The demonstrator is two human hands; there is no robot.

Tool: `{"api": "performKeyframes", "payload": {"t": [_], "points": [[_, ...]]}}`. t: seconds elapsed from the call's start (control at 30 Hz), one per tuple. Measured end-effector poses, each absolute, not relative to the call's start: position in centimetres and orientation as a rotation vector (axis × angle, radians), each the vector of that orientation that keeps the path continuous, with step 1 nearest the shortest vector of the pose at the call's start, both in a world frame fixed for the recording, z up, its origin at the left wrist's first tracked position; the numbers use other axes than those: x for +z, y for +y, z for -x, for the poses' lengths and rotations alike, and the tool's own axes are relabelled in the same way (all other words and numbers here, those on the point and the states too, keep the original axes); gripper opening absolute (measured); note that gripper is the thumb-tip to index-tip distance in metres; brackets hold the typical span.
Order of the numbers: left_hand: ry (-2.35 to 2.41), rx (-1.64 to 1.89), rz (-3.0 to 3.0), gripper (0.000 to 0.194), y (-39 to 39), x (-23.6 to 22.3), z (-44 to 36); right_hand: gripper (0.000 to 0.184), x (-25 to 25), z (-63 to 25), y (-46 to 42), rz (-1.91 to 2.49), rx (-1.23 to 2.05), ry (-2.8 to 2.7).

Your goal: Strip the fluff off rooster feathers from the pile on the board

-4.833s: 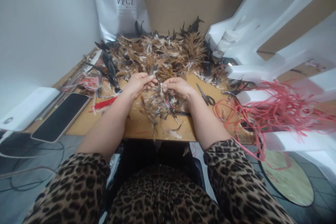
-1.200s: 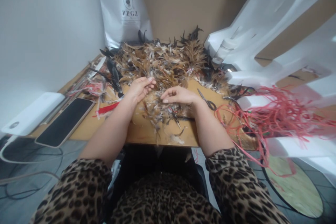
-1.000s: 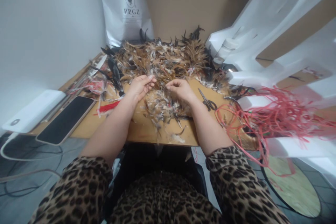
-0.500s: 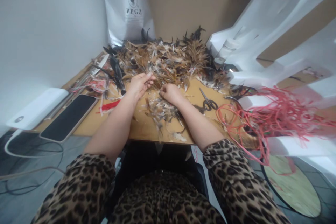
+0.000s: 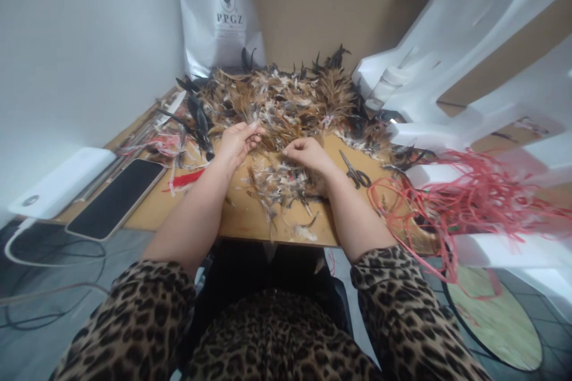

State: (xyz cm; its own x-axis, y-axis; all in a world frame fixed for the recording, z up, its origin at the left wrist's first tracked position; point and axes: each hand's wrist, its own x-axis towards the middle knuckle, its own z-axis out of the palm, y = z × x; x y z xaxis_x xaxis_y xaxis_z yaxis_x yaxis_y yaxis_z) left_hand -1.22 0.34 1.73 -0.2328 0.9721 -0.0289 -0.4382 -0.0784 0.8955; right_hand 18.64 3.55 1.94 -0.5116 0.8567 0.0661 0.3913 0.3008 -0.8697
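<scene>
My left hand (image 5: 241, 144) is closed in a pinch at the front of a large heap of brown feathers (image 5: 286, 95). Brown plumes with pale ends rise right at its thumb and fingertip, and it appears to grip a feather there. To its right, my right hand (image 5: 308, 153) also has thumb and forefinger pinched together. Whatever sits between those fingertips is too small to make out. Below both hands lies a loose scatter of small grey and white feathers (image 5: 279, 187) on the wooden table (image 5: 241, 220).
Black-handled scissors (image 5: 355, 171) lie right of my right hand, near tangled pink strips (image 5: 482, 196). On the left are a phone (image 5: 117, 197), a white power bank (image 5: 62, 181) with a cable, and a red bundle (image 5: 186, 179). A white bag (image 5: 223, 30) stands behind the heap.
My right hand has shifted right, away from the left hand, uncovering more of the loose feathers below. The left hand stays nearly where it was, still pinched.
</scene>
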Motion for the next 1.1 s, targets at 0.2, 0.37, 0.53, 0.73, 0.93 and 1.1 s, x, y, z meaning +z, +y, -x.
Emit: {"api": "performKeyframes", "payload": {"t": [0.2, 0.37, 0.53, 0.73, 0.93, 1.1], "points": [[0.978, 1.605, -0.793, 0.016, 0.7, 1.3, 1.8, 0.021, 2.2, -16.9, 3.2, 1.088, 0.88, -2.152], [1.02, 1.589, -0.79, 0.019, 0.5, 1.5, 1.4, 0.023, 2.8, -16.5, 3.4, 1.264, 0.726, -2.292], [1.011, 1.54, -0.851, 0.022, 0.1, 1.7, 1.0, 0.022, 3.5, -15.4, 3.5, 1.381, 0.681, -2.48], [1.025, 1.538, -0.84, 0.022, 0.1, 1.7, 0.9, 0.009, 2.2, -16.0, 3.6, 1.311, 1.091, -2.172], [0.989, 1.497, -0.828, 0.017, 0.1, 1.9, 0.5, 0.023, 1.7, -17.5, 3.9, 0.991, 1.577, -1.458], [0.96, 1.369, -0.771, 0.012, -0.2, 2.1, 0.2, 0.029, 2.4, -17.2, 3.8, 0.865, 1.627, -1.243]]}}
